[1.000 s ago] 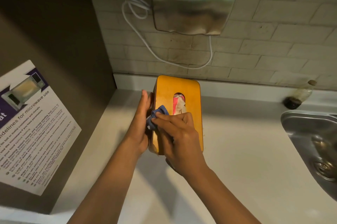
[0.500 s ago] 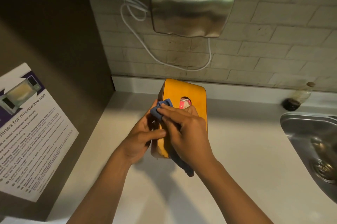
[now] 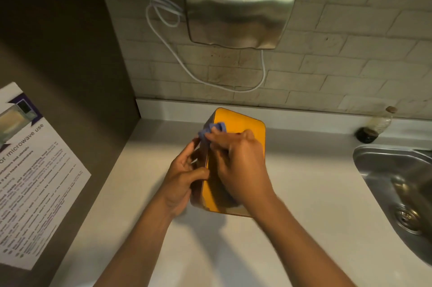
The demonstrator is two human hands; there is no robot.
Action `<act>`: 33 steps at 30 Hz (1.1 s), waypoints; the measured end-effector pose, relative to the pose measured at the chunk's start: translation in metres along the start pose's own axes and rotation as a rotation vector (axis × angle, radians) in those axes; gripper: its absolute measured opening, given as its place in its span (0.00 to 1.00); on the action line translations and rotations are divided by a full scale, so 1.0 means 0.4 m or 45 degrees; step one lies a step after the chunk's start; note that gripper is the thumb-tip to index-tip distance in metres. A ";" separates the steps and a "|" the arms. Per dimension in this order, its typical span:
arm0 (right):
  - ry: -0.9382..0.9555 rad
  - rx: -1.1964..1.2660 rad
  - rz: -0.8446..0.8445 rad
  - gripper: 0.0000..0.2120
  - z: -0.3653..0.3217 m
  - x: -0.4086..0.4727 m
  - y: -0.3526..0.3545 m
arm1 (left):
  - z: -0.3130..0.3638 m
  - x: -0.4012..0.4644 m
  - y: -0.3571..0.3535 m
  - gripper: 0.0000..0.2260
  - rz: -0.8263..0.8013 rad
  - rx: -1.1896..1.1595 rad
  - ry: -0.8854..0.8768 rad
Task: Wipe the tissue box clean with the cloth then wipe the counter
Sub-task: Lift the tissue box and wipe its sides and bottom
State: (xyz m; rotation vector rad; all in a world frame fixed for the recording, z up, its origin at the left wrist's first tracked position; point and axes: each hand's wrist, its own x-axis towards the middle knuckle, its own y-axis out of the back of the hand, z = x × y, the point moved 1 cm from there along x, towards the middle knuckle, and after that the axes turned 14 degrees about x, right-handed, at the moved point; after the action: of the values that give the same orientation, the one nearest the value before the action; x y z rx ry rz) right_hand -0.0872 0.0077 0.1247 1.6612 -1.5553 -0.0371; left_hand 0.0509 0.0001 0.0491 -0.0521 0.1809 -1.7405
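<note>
In the head view, the tissue box (image 3: 236, 132) stands on the pale surface (image 3: 304, 216), and it seems tipped a little toward the right hand. The left hand (image 3: 181, 179) holds its dark left side: the thumb is bent over the top edge and the other fingers (image 3: 190, 150) lie along the side wall, closed on the box. The right hand (image 3: 238, 163) lies flat over the orange top, and its fingers pinch a small blue cloth (image 3: 211, 129) against the far left corner of the lid. The tissue opening is hidden under this hand.

The main risk, as it appears, is slipping. The top looks smooth and a little shiny, with rounded corners, so a strong push of the cloth could make the box slide or fall over on the smooth surface if the left hand relaxes. The cloth is soft and crumpled into a small bunch just beyond the fingertips, so it could catch on a tissue or pull out of the pinch. To the right of the right hand, well apart, is a steel sink (image 3: 397, 181), and a small bottle (image 3: 378, 123) stands near the tiled wall; a wide wiping of the surface could knock it.
</note>
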 end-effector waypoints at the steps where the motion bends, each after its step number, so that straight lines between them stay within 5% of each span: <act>1: 0.027 0.044 0.010 0.14 -0.016 -0.034 -0.012 | -0.001 0.003 0.004 0.36 0.014 -0.002 -0.017; 11: -0.094 0.039 0.224 0.09 0.038 0.061 0.019 | -0.002 0.012 0.001 0.39 0.055 -0.016 -0.022; 33: -0.013 -0.097 0.036 0.16 0.018 0.046 -0.033 | 0.013 0.011 -0.008 0.31 0.217 0.081 -0.025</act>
State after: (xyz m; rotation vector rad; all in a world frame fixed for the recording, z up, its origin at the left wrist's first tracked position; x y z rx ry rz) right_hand -0.0762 -0.0132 0.1218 1.5817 -1.5654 -0.0889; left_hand 0.0477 -0.0042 0.0546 -0.0070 0.1125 -1.5745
